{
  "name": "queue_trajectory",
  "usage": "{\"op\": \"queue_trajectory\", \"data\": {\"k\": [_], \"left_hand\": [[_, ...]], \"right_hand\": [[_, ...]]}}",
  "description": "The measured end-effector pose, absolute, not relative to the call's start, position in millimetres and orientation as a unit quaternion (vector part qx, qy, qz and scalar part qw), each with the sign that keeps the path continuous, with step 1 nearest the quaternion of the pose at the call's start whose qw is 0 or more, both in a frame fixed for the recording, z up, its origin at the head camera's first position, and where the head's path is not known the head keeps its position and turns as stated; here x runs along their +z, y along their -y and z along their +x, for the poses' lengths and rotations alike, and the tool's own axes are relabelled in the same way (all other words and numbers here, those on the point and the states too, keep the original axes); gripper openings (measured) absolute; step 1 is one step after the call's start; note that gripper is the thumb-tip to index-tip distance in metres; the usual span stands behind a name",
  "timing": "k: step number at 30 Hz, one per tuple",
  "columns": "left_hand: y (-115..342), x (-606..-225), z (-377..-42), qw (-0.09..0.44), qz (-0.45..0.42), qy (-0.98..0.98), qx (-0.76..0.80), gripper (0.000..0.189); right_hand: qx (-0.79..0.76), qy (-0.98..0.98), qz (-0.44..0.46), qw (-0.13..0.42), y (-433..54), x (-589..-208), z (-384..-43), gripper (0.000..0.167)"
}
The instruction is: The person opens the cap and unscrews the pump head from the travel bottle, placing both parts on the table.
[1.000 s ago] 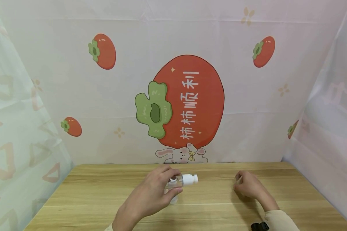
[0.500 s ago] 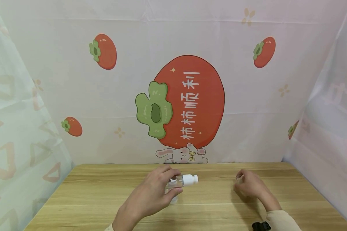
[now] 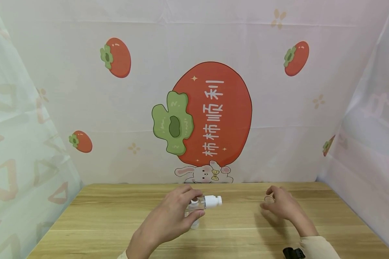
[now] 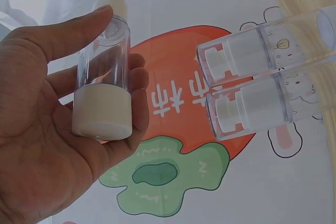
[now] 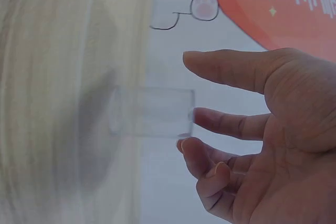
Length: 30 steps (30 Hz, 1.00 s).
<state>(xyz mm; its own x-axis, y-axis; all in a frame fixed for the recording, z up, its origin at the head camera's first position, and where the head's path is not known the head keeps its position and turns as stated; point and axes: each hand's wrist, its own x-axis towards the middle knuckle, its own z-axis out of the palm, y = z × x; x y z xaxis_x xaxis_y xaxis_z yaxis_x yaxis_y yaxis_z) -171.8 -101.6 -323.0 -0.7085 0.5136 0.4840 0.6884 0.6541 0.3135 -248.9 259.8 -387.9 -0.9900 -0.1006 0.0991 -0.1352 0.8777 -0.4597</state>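
My left hand grips a clear pump bottle with a white base, lying sideways in the head view. Its white pump points right and carries no cap. On the right, my right hand is just above a clear cap standing on the table. In the right wrist view its thumb is apart from the cap, and one fingertip lies close to the cap's upper end; contact cannot be told. Two more clear bottles, an upper one and a lower one, stand close by with caps over white pumps.
A wooden table runs back to a white cloth printed with persimmons and a rabbit. Cloth walls hang at both sides. The left hand mostly hides the two capped bottles in the head view.
My right hand's fingers have spread and come off the clear cap, whose rim now shows. The right hand has shifted slightly right. My left hand and its bottle stay put.
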Motion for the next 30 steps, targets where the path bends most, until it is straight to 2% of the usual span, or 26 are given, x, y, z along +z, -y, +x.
{"op": "queue_trajectory", "data": {"k": [18, 30], "left_hand": [[99.9, -322.6, -171.3, 0.169, -0.331, 0.896, -0.241, 0.028], [98.3, -323.4, -171.3, 0.17, -0.337, 0.894, -0.241, 0.028]], "right_hand": [[0.222, 0.967, 0.089, 0.088, -233.4, -353.0, -225.3, 0.05], [0.235, 0.953, 0.147, 0.125, -217.5, -342.2, -212.4, 0.048]]}}
